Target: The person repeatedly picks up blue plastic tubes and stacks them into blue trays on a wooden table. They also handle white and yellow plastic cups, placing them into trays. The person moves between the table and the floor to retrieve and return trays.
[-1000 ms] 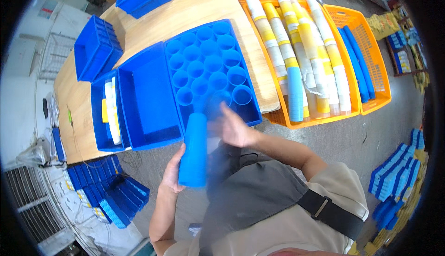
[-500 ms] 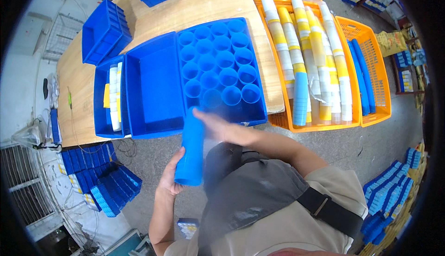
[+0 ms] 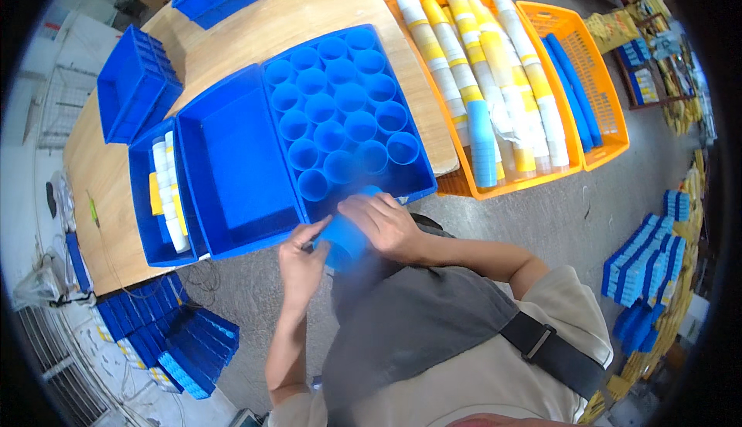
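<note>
A stack of blue cups (image 3: 345, 243), smeared by motion, is tilted in front of my body just off the table's near edge. My left hand (image 3: 301, 261) grips its lower left side, thumb pointing up. Over its upper right side wraps my right hand (image 3: 386, 228), fingers bent. Just beyond the hands sits a blue bin (image 3: 421, 189) with rows of upright blue cups (image 3: 329, 136), mouths up. The stack's far end overlaps the bin's near edge; whether it touches cannot be told.
Left of the cup bin are a blue bin (image 3: 236, 164) and a narrower one (image 3: 139, 218) with white and yellow cup stacks. Orange crates (image 3: 533, 183) with long cup stacks stand at right. Two more blue bins (image 3: 139, 87) are farther back. Stacked bins (image 3: 178, 334) stand on the floor.
My right hand has come down over the stack, which has moved nearer my body and slightly right. A cup now shows at the bin's near left, where my hand was. The view has turned.
</note>
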The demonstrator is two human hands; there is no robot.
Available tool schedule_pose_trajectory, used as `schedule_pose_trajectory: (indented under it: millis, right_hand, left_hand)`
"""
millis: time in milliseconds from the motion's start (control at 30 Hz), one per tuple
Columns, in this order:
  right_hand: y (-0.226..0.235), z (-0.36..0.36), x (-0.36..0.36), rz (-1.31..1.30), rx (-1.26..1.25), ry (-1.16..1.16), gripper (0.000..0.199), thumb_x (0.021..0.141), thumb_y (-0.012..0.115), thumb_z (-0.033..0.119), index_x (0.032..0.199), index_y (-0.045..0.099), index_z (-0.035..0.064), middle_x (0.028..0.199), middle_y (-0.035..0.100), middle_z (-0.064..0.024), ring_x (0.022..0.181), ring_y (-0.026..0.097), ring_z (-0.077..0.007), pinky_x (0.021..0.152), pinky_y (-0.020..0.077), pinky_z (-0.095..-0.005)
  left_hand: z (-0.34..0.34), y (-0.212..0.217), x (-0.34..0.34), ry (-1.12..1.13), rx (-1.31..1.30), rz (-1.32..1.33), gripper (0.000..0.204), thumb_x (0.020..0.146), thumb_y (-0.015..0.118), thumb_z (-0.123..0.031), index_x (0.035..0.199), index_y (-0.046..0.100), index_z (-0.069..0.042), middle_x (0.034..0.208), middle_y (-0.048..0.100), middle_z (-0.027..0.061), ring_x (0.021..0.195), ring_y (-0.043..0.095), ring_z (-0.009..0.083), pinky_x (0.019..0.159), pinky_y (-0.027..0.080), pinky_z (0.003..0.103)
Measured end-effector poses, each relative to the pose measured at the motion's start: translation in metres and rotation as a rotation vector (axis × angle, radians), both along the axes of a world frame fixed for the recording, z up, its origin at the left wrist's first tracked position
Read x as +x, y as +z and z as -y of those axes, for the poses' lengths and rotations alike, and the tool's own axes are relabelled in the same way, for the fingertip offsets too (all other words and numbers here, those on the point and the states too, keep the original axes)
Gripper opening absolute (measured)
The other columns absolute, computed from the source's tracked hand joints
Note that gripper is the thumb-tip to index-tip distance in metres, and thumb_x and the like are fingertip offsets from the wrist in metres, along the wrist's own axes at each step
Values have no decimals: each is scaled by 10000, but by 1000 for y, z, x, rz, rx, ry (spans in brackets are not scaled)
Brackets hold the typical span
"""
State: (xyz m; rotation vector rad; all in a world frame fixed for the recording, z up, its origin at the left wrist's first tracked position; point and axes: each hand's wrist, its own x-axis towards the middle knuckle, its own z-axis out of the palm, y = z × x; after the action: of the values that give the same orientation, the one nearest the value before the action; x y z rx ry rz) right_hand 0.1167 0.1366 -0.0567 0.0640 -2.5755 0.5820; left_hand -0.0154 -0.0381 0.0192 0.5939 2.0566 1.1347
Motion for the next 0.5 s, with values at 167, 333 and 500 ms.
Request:
schedule_pose_trajectory:
  millis: [167,333,500]
  right_hand:
    - [4,-29,10,170,-139,-459,767,746,827,212,1377,492,-67,1315,589,-225,1233,563,-398,1019,459,-458]
    - [39,-11,11,93,188,48,821,769,795,199,1467,420,-14,1503,470,-199,1346,497,-321,1006,439,-487]
    - [54,-35,3,196,22,-521,749,768,799,135,1426,458,24,1399,553,-163,1233,581,-301,940,467,-456]
  left_hand:
    - [0,-4,-19,147,221,-421,349,751,670,165,1049,755,5,970,760,155,838,728,192,745,552,284]
    - [4,9,-22,-80,91,-514,240,751,756,84,936,654,-30,850,749,116,803,723,188,709,557,311]
    - [12,28,-43,267,289,-344,226,791,742,68,974,641,-18,951,737,76,888,697,158,832,550,321]
